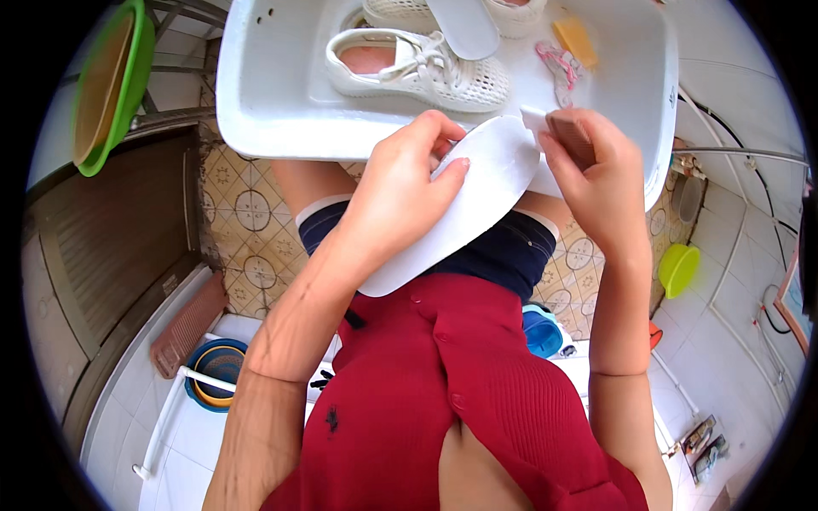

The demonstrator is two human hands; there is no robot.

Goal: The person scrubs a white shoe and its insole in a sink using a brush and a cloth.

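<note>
Insole (477, 196) mid-frame: your left hand (405, 180) pinches its edge, thumb on top; your right hand (607, 170) closes round an apparent brush (573, 141). Probably light, bendy, slick if wet; grip the rim.

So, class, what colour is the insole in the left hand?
The insole is white, seen best in the head view.
</note>
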